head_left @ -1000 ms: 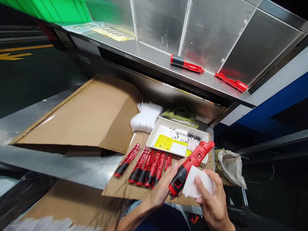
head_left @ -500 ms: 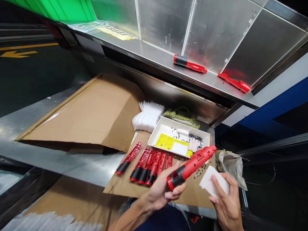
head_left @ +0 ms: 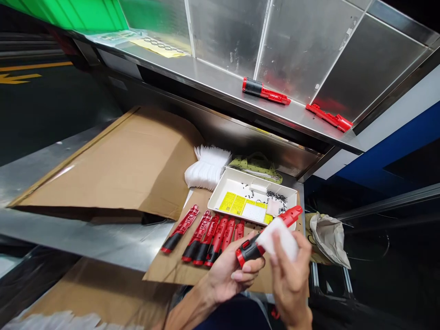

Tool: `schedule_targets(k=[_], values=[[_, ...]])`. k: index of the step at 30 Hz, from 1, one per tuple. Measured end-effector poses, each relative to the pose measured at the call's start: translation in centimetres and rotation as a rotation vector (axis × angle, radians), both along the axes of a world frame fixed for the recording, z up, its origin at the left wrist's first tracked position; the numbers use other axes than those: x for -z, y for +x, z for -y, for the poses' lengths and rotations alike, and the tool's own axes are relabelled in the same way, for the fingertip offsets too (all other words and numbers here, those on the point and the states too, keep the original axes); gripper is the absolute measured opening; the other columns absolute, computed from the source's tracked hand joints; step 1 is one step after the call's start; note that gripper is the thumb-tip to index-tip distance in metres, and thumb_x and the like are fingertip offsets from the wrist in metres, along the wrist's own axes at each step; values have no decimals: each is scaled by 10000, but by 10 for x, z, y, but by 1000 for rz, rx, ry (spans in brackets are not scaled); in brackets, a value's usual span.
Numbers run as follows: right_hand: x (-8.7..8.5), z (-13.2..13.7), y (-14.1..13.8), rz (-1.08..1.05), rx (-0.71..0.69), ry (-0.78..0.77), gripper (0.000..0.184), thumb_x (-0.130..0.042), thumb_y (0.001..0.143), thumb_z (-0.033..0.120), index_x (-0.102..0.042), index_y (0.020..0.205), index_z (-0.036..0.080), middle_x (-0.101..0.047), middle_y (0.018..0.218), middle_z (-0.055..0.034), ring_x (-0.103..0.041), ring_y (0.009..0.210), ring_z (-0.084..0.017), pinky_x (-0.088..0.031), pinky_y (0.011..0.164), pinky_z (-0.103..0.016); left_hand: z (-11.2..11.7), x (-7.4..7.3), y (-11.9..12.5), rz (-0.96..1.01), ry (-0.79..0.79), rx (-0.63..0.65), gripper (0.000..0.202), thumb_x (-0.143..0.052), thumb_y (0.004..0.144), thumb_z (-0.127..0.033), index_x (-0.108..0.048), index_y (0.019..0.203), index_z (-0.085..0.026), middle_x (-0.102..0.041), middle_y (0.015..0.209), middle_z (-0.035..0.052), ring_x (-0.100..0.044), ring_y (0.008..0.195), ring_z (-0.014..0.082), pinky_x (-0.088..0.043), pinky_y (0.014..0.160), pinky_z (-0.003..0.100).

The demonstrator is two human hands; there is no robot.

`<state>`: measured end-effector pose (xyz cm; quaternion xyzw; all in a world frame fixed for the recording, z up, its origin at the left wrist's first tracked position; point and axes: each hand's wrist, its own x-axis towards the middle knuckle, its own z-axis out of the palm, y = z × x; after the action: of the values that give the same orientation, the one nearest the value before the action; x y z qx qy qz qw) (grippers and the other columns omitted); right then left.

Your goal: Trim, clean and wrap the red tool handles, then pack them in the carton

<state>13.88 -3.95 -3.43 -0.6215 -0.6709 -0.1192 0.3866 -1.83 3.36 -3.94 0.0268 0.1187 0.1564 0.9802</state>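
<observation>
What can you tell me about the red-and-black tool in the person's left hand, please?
The red-and-black handheld tool looks like glossy moulded plastic: a black grip band, a red end cap, and a slim red body ending in a nose that points up toward the white tray. The left hand wraps the black end, and a white pad, pinched in the right hand, hides its middle. It is held tilted above the brown cardboard.
</observation>
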Motion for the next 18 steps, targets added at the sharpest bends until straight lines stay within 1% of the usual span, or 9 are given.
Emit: schedule_targets(k=[2,5,7,9,10,13,14,16,18], values=[[2,-7,1,21,3,9,383,-476,988,239,-584,1356,236,-449,1253,-152,-545,1109,-256,-548,799,-386,0,2,-1,-7,-13,-1,392,-448,990,-413,-603,797,-108,-459,440,-41,-138,297,-6,-110,321,95],[4,-15,5,-12,166,65,385,-467,993,238,-582,1359,200,-447,1205,-154,-538,1079,-245,-540,801,-381,-1,3,-2,-24,-24,6,372,-440,993,-412,-608,838,-118,-455,445,-48,-127,296,-8,-117,326,96],[5,-19,4,-14,154,71,409,-468,993,222,-545,1395,211,-445,1214,-154,-537,1083,-238,-536,813,-372,-1,3,-2,-40,-10,0,364,-456,987,-415,-589,812,-126,-434,450,-59,-117,303,-10,-114,333,97],[6,-22,2,1,97,64,425,-455,995,201,-523,1413,231,-454,1212,-148,-547,1077,-231,-538,807,-359,-2,3,-2,-53,25,-8,354,-483,976,-421,-571,792,-132,-416,453,-71,-101,313,-10,-105,339,98],[5,-25,2,-1,105,72,419,-454,995,201,-531,1405,232,-462,1192,-143,-555,1058,-230,-540,796,-355,-2,3,-1,-56,47,-6,346,-502,966,-426,-568,795,-134,-414,454,-75,-96,317,-10,-99,341,98],[2,-32,4,-31,242,137,394,-465,993,216,-569,1373,203,-470,1114,-125,-569,994,-232,-538,759,-351,-2,6,2,-58,131,-8,336,-593,904,-469,-573,821,-144,-435,445,-80,-115,311,-5,-80,335,106],[2,-33,4,-39,257,148,397,-473,991,220,-567,1376,196,-473,1103,-122,-573,985,-231,-538,755,-350,-2,6,3,-74,165,-21,352,-616,883,-490,-573,816,-148,-444,441,-78,-128,309,-4,-75,334,111],[3,-35,2,-43,195,127,399,-477,990,218,-563,1379,205,-490,1107,-121,-583,995,-226,-544,767,-348,0,7,5,-143,236,-71,394,-622,865,-534,-572,790,-150,-448,430,-72,-145,309,-3,-79,339,120],[5,-36,1,-53,137,112,376,-475,991,217,-590,1348,214,-507,1106,-120,-588,995,-214,-553,753,-329,2,8,6,-251,311,-116,435,-570,883,-576,-604,855,-144,-451,425,-64,-151,318,1,-80,351,131]])
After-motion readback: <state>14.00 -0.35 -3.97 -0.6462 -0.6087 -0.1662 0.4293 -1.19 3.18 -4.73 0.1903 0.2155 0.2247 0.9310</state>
